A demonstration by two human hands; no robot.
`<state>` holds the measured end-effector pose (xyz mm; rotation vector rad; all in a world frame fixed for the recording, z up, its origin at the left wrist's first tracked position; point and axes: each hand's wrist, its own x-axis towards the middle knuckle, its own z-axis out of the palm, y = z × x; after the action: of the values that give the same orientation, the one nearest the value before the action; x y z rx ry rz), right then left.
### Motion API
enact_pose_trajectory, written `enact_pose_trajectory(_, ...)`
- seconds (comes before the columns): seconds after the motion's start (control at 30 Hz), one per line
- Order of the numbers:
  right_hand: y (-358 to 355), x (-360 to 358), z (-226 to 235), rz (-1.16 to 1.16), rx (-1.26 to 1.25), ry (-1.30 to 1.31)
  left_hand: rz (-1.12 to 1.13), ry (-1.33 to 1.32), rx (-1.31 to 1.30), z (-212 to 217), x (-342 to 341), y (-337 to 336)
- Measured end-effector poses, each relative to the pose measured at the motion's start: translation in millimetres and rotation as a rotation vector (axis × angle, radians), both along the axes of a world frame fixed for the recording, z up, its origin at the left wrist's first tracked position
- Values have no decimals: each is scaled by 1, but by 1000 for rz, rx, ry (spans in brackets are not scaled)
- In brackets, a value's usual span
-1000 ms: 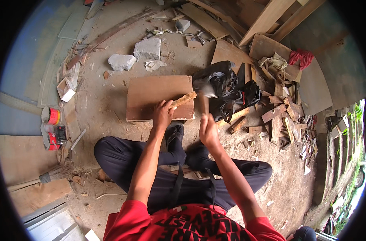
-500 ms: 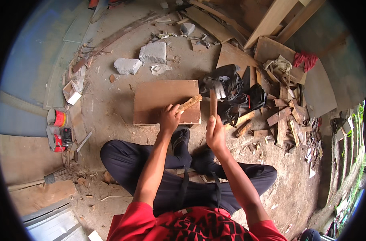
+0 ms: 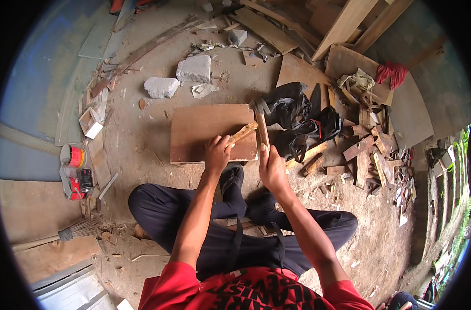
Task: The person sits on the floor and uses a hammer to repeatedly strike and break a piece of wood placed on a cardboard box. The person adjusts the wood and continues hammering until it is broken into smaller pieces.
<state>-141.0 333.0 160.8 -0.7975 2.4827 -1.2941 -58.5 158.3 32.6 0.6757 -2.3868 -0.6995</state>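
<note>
My left hand (image 3: 218,153) is closed round the near end of a short, rough wooden stick (image 3: 242,133). The stick lies slantwise over the right part of a brown wooden box (image 3: 199,124), its far end close to the box's right edge. My right hand (image 3: 273,169) grips the wooden handle of a claw hammer (image 3: 262,124). The hammer is held just right of the stick and the box edge, its metal head pointing away from me. Whether the hammer touches the box or stick I cannot tell.
Black plastic bags (image 3: 292,111) lie right of the box, beside a heap of wood offcuts (image 3: 367,150). Two pale blocks (image 3: 194,68) rest beyond it. Opened cans (image 3: 74,156) and a twig broom (image 3: 78,230) are at the left. My bent legs flank the near side.
The hammer has swung left toward the box's right edge, and its head is now sharper in view. My right hand shifted slightly left and down. My left hand and the stick hold their place.
</note>
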Motion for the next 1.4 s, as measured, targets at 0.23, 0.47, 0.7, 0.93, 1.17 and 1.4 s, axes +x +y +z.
enact_pose_trajectory(0.23,8,0,-21,140,20,81,-44,47,-23,3,-1,-2)
enact_pose_trajectory(0.47,11,-3,-15,24,10,-66,-36,28,-43,2,-1,-3)
enact_pose_trajectory(0.7,22,-22,-20,63,102,-88,-31,53,-24,6,-7,0)
enact_pose_trajectory(0.93,13,-26,-34,53,83,-2,-43,20,62,3,-3,1)
enact_pose_trajectory(1.17,3,-44,-26,69,74,77,-53,51,48,10,-10,-6)
enact_pose_trajectory(1.4,5,-26,-20,115,24,78,8,102,-53,-2,-10,1)
